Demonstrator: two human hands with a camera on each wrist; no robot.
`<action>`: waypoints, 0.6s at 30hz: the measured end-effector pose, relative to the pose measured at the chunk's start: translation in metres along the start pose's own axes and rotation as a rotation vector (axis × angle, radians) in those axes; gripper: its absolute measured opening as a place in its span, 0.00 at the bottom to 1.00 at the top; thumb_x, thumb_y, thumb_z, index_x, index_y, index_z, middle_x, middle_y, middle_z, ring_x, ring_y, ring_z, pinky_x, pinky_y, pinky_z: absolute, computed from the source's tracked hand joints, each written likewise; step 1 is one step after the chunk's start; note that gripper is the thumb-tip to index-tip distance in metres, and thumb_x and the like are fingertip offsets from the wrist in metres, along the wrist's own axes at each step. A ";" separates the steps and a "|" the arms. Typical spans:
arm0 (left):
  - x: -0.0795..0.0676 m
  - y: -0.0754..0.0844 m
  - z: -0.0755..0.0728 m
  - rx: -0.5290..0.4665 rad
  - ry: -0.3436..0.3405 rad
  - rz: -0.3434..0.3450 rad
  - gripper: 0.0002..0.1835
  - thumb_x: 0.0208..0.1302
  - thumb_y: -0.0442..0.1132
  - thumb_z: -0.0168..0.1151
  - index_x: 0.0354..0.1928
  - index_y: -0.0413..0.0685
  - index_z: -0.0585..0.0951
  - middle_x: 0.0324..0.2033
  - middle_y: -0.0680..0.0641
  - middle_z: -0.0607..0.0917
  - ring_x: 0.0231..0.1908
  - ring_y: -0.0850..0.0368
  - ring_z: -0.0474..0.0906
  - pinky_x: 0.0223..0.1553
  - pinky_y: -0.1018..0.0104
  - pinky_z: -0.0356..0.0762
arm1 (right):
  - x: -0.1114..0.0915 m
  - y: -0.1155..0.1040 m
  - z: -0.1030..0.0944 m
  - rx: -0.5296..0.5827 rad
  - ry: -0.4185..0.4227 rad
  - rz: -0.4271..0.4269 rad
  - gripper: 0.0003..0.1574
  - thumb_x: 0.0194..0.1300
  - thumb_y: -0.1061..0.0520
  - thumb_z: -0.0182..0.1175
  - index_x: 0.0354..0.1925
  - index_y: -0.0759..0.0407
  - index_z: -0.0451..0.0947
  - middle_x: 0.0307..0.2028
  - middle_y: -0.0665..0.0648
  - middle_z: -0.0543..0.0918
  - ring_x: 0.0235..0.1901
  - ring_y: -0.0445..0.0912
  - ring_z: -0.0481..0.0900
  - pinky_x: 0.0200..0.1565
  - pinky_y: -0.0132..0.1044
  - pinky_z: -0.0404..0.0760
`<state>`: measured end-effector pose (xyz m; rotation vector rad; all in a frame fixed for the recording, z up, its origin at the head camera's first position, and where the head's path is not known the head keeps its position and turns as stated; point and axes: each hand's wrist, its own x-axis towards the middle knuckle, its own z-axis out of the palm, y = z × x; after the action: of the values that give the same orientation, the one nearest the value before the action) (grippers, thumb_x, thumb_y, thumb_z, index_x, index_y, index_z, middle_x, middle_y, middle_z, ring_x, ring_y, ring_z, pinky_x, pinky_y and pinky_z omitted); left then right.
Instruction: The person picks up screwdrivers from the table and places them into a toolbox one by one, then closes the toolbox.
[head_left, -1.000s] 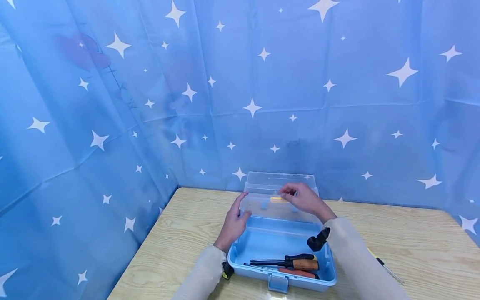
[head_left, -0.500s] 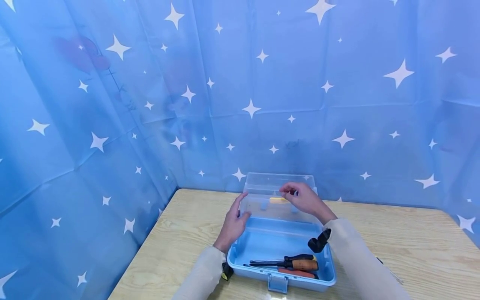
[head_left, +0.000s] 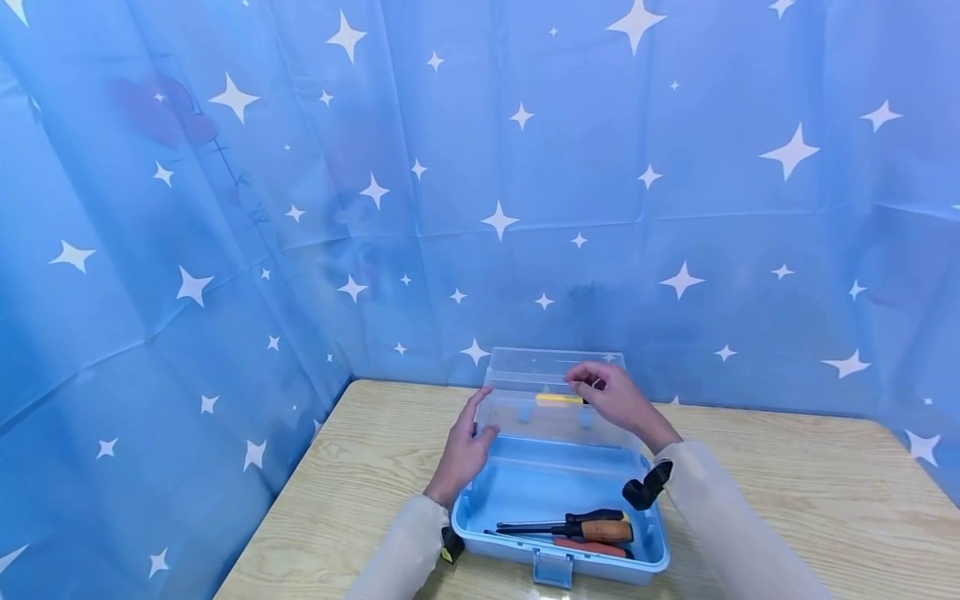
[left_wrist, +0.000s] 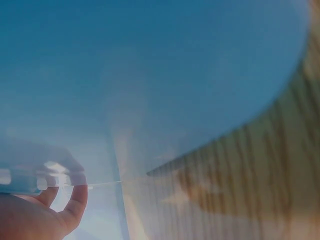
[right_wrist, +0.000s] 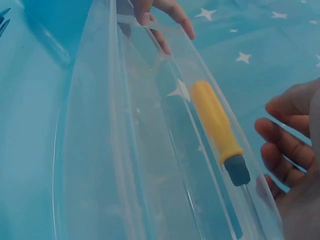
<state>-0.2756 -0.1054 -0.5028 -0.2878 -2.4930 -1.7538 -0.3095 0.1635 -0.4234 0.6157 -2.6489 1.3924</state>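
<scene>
A light-blue toolbox [head_left: 611, 570] stands open on a wood-grain tabletop [head_left: 352, 467], its front latch [head_left: 552, 570] hanging at the near side and its clear lid [head_left: 517, 427] raised along the far side. The person's left hand [head_left: 461, 452] grips the left edge of the lid, thumb on one face and fingers on the other. The right hand [head_left: 618, 402] is at the right part of the lid, its fingers loosely bent and holding nothing; the right wrist view shows these fingertips apart from the yellow-handled screwdriver [right_wrist: 214, 117]. That screwdriver lies lengthwise in the narrow trough of the lid, its handle to the left, its dark collar and shaft to the right.

In the near right part of the toolbox, three further screwdrivers lie close together, handles to the right: a black-handled screwdriver [head_left: 597, 516] farthest, an orange-brown-handled screwdriver [head_left: 607, 531] in the middle and a red-handled screwdriver [head_left: 592, 547] nearest. Behind the tabletop hangs a blue curtain [head_left: 442, 117] printed with white stars.
</scene>
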 end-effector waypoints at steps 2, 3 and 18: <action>0.000 0.001 0.000 -0.003 -0.002 0.004 0.32 0.75 0.39 0.50 0.72 0.82 0.59 0.74 0.61 0.60 0.73 0.48 0.60 0.68 0.38 0.63 | -0.001 0.000 -0.001 -0.004 0.001 -0.003 0.12 0.73 0.57 0.56 0.49 0.61 0.81 0.41 0.58 0.83 0.36 0.50 0.77 0.36 0.37 0.81; 0.000 0.001 0.000 -0.003 -0.002 0.006 0.32 0.75 0.39 0.50 0.72 0.82 0.59 0.74 0.61 0.60 0.73 0.48 0.60 0.68 0.38 0.63 | -0.001 -0.001 -0.002 -0.007 0.001 -0.001 0.11 0.73 0.57 0.57 0.49 0.60 0.81 0.41 0.58 0.84 0.36 0.50 0.77 0.36 0.37 0.80; 0.000 0.001 0.001 -0.008 0.005 0.024 0.31 0.75 0.38 0.50 0.73 0.79 0.59 0.71 0.55 0.67 0.65 0.48 0.71 0.63 0.42 0.72 | -0.012 -0.002 -0.018 -0.012 -0.035 -0.027 0.12 0.73 0.56 0.57 0.50 0.59 0.81 0.43 0.59 0.84 0.38 0.50 0.79 0.38 0.38 0.80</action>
<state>-0.2757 -0.1045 -0.5023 -0.3125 -2.4694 -1.7532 -0.2995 0.1806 -0.4140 0.6774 -2.6634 1.3701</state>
